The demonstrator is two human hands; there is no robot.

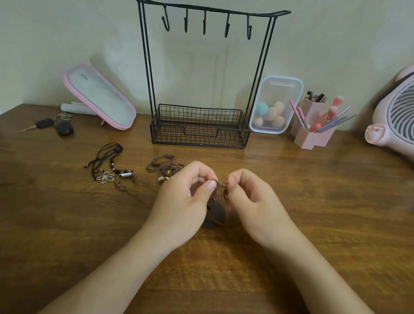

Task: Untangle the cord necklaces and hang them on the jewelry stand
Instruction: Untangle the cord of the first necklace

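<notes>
Brown cord runs left to right as one short taut stretch above the middle of the counter. The left hand and right hand each pinch it, thumb and fingers closed on it. One dark round pendant hangs below, between the palms. At 10 o'clock lie two heaps: a brown tangle just beside the left hand and a black tangle farther out. At 12 o'clock stands one wire jewelry stand with five hooks. Bare wood lies between and toward 3 o'clock.
</notes>
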